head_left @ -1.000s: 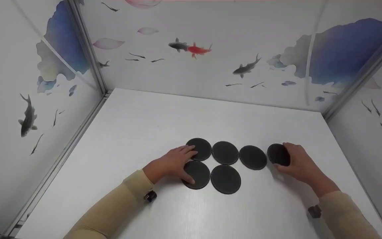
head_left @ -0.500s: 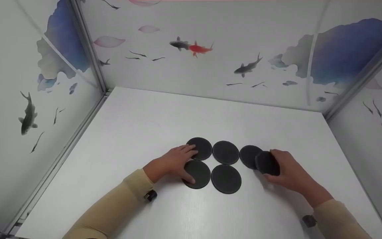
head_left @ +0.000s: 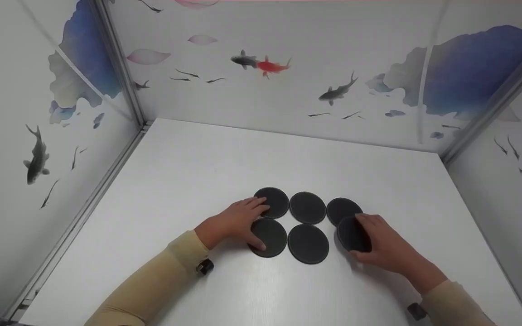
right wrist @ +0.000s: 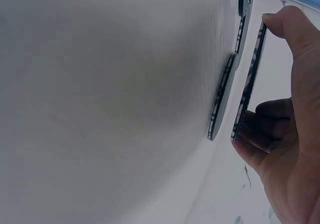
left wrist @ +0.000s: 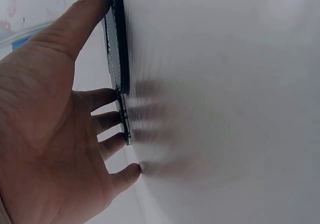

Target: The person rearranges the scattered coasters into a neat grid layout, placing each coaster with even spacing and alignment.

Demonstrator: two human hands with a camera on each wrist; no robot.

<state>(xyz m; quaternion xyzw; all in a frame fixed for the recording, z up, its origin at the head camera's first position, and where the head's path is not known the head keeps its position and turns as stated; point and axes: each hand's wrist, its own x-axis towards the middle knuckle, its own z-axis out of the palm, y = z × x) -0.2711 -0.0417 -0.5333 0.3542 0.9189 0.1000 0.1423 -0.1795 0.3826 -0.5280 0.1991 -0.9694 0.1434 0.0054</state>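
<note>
In the head view, my left hand (head_left: 236, 221) rests with extended fingers on the back-left coaster (head_left: 278, 201) and its thumb on the front-left coaster (head_left: 272, 236). Both are round, black and flat on the table. My right hand (head_left: 389, 244) pinches another black coaster (head_left: 350, 234) between thumb and fingers. The right wrist view shows this held coaster (right wrist: 250, 81) raised off the tabletop, roughly edge-on to the camera. It partly covers the back-right coaster (head_left: 341, 208) in the head view, right of the front-middle coaster (head_left: 308, 244).
A back-middle coaster (head_left: 308, 208) lies in the rear row, almost touching its neighbours. The white table (head_left: 224, 158) is enclosed by walls printed with fish, with a back wall (head_left: 265, 104) and metal corner posts.
My right hand has carried its coaster left and toward the front, from beside the back-right coaster to partly in front of it. My left hand stays in place.
</note>
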